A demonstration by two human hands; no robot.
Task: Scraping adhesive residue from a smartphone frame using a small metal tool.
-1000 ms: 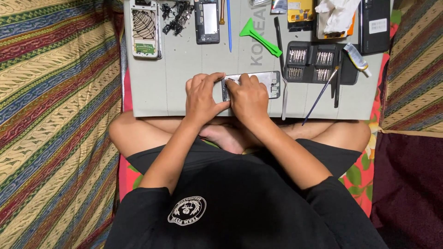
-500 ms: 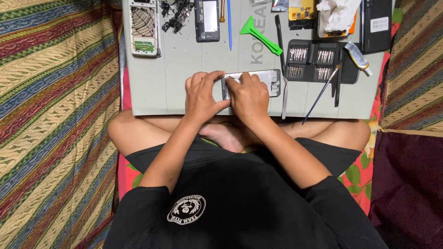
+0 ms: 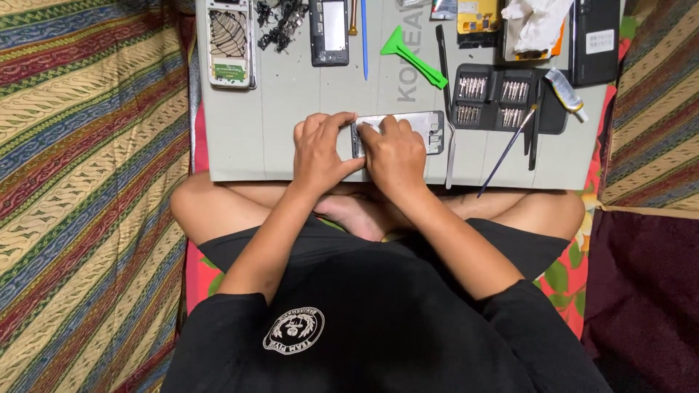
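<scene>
A silver phone frame [image 3: 426,127] lies flat on the grey work mat [image 3: 284,124], near its front edge. My left hand [image 3: 320,153] grips the frame's left end, fingers curled over its top edge. My right hand [image 3: 395,154] rests on the middle of the frame, fingertips pressing on its surface close to the left hand. Whether the right hand pinches a small part or tool is hidden by the fingers. Only the frame's right end shows.
On the mat's far side lie a phone back with a leaf pattern [image 3: 229,42], a black phone body [image 3: 329,30], small black parts [image 3: 280,22], a green pry tool [image 3: 413,57], a black screwdriver-bit case [image 3: 502,98] and a thin brush [image 3: 507,151]. Striped cloth surrounds the mat.
Both hands stay on the phone frame; the fingers have shifted only slightly. The view has tilted a little.
</scene>
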